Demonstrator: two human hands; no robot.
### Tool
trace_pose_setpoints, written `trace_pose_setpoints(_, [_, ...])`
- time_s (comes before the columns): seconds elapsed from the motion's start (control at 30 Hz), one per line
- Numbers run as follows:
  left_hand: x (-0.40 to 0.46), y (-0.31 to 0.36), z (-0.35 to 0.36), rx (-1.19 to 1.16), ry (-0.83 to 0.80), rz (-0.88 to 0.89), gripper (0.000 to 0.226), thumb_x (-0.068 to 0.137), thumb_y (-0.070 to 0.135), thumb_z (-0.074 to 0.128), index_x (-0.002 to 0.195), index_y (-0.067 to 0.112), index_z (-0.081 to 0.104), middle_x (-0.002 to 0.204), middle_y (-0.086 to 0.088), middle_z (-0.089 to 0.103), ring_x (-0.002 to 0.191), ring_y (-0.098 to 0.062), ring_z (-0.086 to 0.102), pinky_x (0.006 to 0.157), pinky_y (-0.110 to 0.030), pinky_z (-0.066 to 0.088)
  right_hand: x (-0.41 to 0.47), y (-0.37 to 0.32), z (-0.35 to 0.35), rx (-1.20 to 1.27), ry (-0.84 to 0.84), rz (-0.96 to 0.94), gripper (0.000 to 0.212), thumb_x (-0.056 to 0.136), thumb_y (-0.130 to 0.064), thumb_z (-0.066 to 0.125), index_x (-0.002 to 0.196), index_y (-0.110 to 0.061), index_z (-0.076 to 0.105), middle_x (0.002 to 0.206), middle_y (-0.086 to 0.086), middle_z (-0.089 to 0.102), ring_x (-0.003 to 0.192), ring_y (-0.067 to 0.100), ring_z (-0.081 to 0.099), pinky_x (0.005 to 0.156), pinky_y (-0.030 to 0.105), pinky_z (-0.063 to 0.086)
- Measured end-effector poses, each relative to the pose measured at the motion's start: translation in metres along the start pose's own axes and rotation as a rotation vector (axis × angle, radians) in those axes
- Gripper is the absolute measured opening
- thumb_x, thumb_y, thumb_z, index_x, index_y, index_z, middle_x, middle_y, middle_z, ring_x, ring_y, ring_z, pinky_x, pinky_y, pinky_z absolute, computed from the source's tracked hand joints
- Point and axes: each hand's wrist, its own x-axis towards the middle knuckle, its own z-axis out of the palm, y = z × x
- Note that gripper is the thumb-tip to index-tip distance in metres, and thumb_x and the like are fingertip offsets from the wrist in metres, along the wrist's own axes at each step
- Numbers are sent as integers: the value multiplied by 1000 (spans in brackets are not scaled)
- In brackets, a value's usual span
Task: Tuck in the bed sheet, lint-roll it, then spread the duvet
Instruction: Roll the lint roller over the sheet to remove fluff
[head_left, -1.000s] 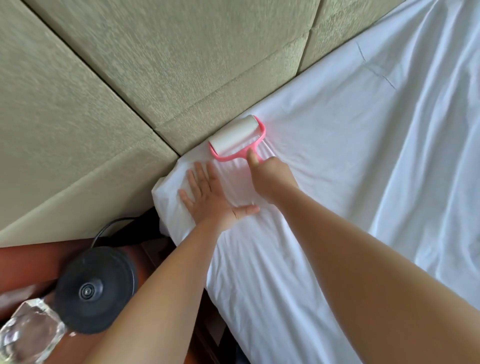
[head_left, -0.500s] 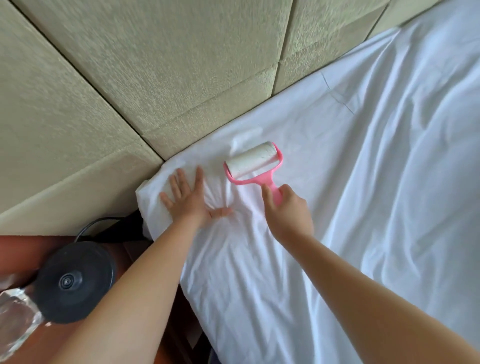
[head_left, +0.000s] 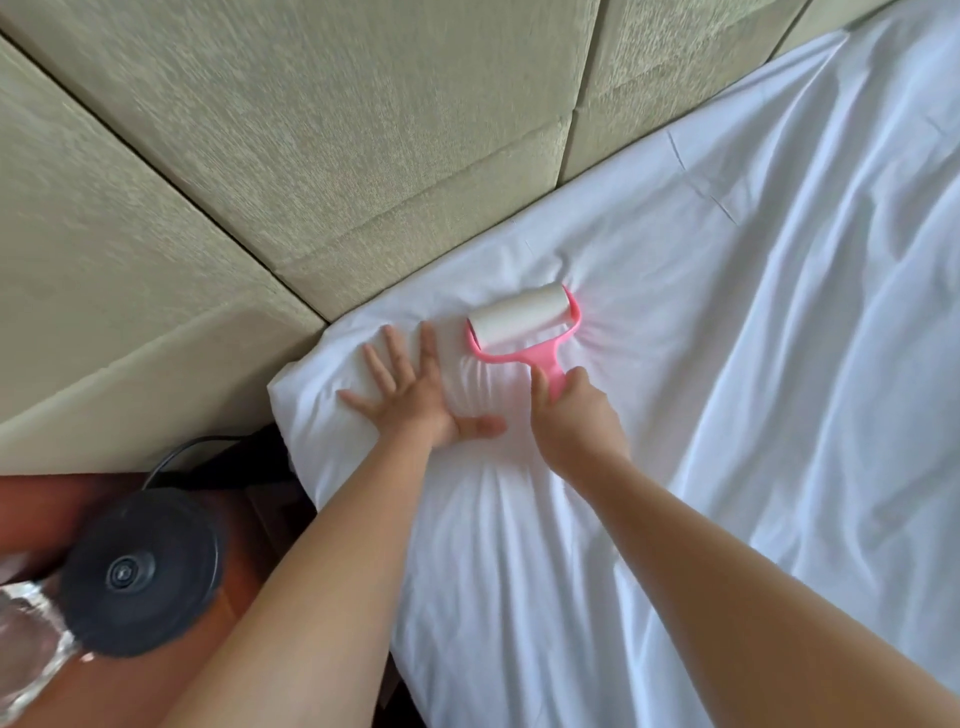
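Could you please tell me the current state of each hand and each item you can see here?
left hand: flat, fingers spread, pressing the sheet.
right hand: gripping the roller's pink handle.
lint roller: its white roll lying on the sheet near the headboard.
bed sheet: spread, wrinkled around the hands.
black round base: resting on the bedside table, corded.

- Both forearms are bare up to the frame's lower edge, with no sleeve showing.
- The left hand (head_left: 415, 402) wears nothing: bare fingers and wrist.
- The right hand (head_left: 579, 423) is likewise bare.
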Motion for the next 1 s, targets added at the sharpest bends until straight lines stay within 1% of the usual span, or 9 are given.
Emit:
trace_pose_setpoints(0.13, [8,2,1,-36,-43,-38,157,32,82,73,138,42,-36,147,-2,-45,135,-30,-40,101,-75,-8,23,-17,3,10,-3,-4,47,100,-53,28,106,-9,45,113,16,59,105,36,56,72,34,33])
trace_pose_setpoints(0.23, [11,3,2,-18,-37,-27,156,33,87,67,138,38,-37,149,-7,-41,136,-34,-38,101,-75,-8,38,-31,5,18,4,-8,51,99,-53,29,111,-7,47,116,17,59,109,36,55,74,34,32])
trace_pose_setpoints(0.37, [9,1,0,-5,-64,-6,159,34,86,69,129,34,-48,140,-9,-52,128,-35,-47,97,-76,-14,52,-41,9,29,20,7,52,99,-54,29,112,-7,47,118,16,59,110,35,55,75,34,32])
trace_pose_setpoints(0.63, [10,-1,-1,-9,-77,5,158,35,84,71,123,36,-51,137,-8,-55,126,-35,-49,97,-75,-15,56,-43,8,19,21,0,55,98,-55,30,113,-6,48,117,15,59,109,35,56,75,34,35])
trace_pose_setpoints(0.7, [10,-1,1,-2,-66,4,158,35,84,71,126,36,-49,138,-9,-54,127,-35,-48,98,-75,-15,52,-41,6,6,24,-7,55,98,-55,29,114,-6,48,117,16,59,109,35,56,75,34,34])
trace_pose_setpoints(0.77, [11,1,2,13,-48,-7,159,33,86,69,132,36,-45,142,-10,-50,130,-35,-45,98,-75,-14,46,-37,6,4,29,-3,54,98,-56,29,113,-7,48,116,15,59,108,34,56,74,34,34])
trace_pose_setpoints(0.83, [11,3,1,19,-35,-29,158,32,86,68,134,39,-42,145,-9,-47,133,-35,-41,98,-75,-12,35,-29,6,16,28,-2,50,98,-56,29,107,-9,46,113,14,60,106,35,56,73,34,34])
trace_pose_setpoints(0.9, [11,2,0,17,-31,-38,157,32,84,71,133,42,-41,144,-7,-48,133,-35,-41,98,-77,-11,19,-18,5,17,25,-8,42,99,-54,29,98,-13,41,110,15,60,104,35,57,72,34,34])
trace_pose_setpoints(1.0, [5,-1,-3,20,-17,-5,157,35,80,74,136,40,-39,143,-6,-49,133,-34,-42,98,-76,-11,-6,0,1,12,18,-24,40,99,-52,29,96,-14,38,105,15,60,99,35,57,70,33,33])
